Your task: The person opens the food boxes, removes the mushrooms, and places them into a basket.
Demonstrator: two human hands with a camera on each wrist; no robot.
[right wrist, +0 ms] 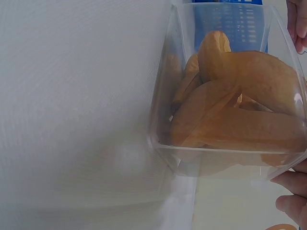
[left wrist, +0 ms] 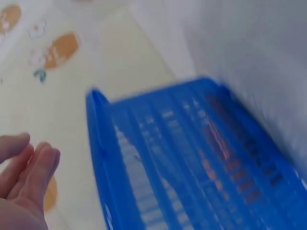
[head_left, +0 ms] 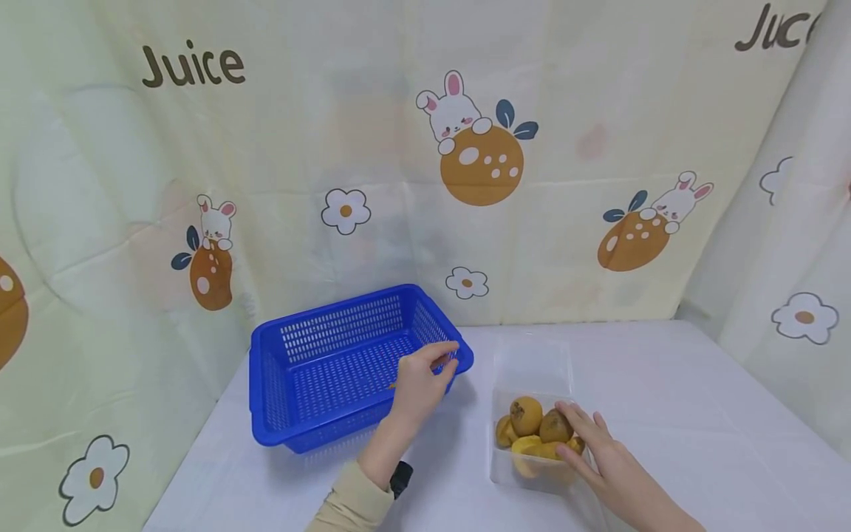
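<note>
Fingers spread fairly straight, the right hand [head_left: 608,454] rests at the right side of the clear box [head_left: 508,471], probably steadying it, yellow-brown pieces [head_left: 526,415] heaped inside, right by those fingertips! Left of that box, the left hand [head_left: 420,380] hovers near the blue basket [head_left: 319,426], fingertips slightly apart, nothing visible between.

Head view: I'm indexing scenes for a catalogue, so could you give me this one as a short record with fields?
Surface: white table
Backdrop: curtain with rabbits and flowers
Basket: blue, slotted; small orange thing partly hidden by the left hand
Tub: clear, right of basket
Tub contents: piled yellow-brown items, kind unclear
Left hand: by basket's right end, holding nothing visible
Right hand: at tub's right side, fingers extended
</note>
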